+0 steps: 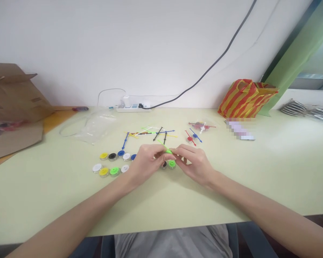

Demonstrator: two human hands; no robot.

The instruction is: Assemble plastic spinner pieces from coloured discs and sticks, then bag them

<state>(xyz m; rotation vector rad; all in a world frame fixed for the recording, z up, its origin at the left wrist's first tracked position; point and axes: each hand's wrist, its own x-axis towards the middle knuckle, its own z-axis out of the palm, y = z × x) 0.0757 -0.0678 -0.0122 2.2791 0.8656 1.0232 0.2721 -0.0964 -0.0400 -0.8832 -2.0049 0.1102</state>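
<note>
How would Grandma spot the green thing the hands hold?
On the pale table, find where the left hand and right hand meet. Their fingers hold the green thing, its thin stick pointing toward the wall. Unlike the green discs, it's held.

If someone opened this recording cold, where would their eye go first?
Probably to the red-and-yellow striped bag at the table's back right, then the dark cable slanting across the pale wall down to the power strip. Nearer, the left hand and right hand meet around a small bright green piece, with coloured round pieces in rows beside the left hand.
</note>
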